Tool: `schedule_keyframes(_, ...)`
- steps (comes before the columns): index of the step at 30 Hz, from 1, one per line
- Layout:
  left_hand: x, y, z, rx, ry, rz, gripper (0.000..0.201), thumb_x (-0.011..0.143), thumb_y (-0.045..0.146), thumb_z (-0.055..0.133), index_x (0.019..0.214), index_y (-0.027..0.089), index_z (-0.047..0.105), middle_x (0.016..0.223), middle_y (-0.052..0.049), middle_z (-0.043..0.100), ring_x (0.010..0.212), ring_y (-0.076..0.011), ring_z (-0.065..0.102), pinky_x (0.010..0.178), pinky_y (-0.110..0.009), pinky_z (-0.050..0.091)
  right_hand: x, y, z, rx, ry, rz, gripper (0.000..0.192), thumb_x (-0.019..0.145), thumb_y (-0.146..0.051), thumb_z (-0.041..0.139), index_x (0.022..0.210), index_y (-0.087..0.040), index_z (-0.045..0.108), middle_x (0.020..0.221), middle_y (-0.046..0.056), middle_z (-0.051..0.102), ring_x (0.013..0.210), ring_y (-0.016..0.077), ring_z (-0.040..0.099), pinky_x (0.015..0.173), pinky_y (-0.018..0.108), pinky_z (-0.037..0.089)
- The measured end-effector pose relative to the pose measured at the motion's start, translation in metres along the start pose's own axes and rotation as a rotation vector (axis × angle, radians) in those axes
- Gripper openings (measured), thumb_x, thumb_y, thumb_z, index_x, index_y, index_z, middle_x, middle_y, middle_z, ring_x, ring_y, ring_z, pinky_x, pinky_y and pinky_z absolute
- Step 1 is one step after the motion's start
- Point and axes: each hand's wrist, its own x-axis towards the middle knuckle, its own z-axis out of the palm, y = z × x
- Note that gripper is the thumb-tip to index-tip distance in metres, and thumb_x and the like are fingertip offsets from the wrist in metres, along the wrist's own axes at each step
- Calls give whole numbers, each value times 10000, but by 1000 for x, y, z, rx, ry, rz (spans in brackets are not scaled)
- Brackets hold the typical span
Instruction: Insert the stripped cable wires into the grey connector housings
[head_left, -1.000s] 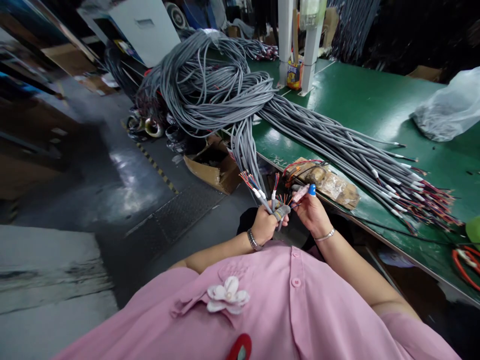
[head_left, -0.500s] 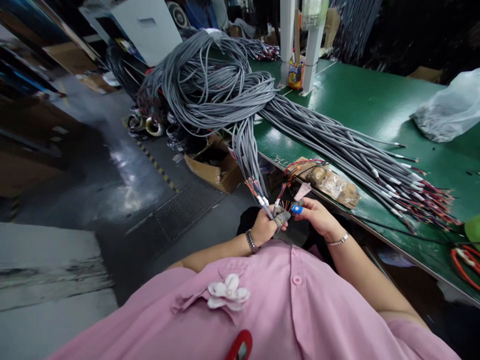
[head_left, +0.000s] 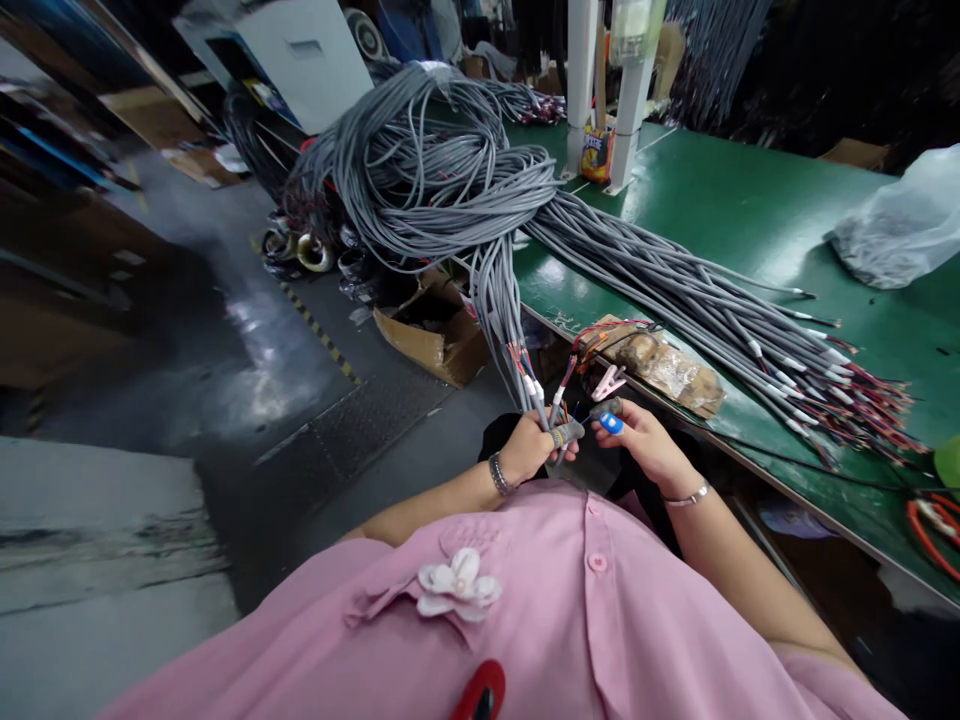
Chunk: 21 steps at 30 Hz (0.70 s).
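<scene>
Just off the near edge of the counter (head_left: 712,215), the left hand (head_left: 531,447) grips at least three gray cable ends (head_left: 537,392); the full count is hidden. The right hand (head_left: 637,440), beside them, bends its thumb and fingers close together; whether they pinch anything, I cannot tell. One pink clip (head_left: 607,383) is at the counter's near edge. The counter bears two white posts (head_left: 627,135), one packet (head_left: 598,152) and one plastic bag (head_left: 900,225).

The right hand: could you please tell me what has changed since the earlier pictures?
The right hand has drawn back from the pink clip, toward the wearer; whether it let anything go is unclear. The left hand still grips grey cables; the table's cable bundle lies unchanged.
</scene>
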Motion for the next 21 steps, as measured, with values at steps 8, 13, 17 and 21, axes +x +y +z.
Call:
schedule_keyframes(8,-1,-2,4,-16,8,23,353,663,436,755,710,124,597,584,-48,656,472,-139,617,388,-191,378,-1,15,19,101,66,-19,229,756,-403,729,795,-201,627,672,-24,586,591,102,523,550,227,442)
schedule_keyframes(13,-4,-3,2,48,-30,16,327,669,413,756,701,119,618,615,-67,675,507,-148,635,406,-196,401,1,7,24,64,54,-68,193,754,-370,738,760,-197,652,664,-13,616,574,106,531,552,240,431)
schedule_keyframes(17,-7,-2,2,91,-77,13,301,685,391,750,738,115,643,622,-64,683,491,-126,618,426,-195,418,2,1,27,63,-11,-65,179,745,-356,747,753,-197,664,628,-9,621,544,114,534,536,253,423)
schedule_keyframes(21,-5,-3,2,14,-50,51,331,706,430,730,728,114,635,627,-69,682,509,-141,633,421,-201,415,4,0,24,23,86,-65,172,730,-342,758,725,-186,686,639,-2,619,565,110,523,529,239,405)
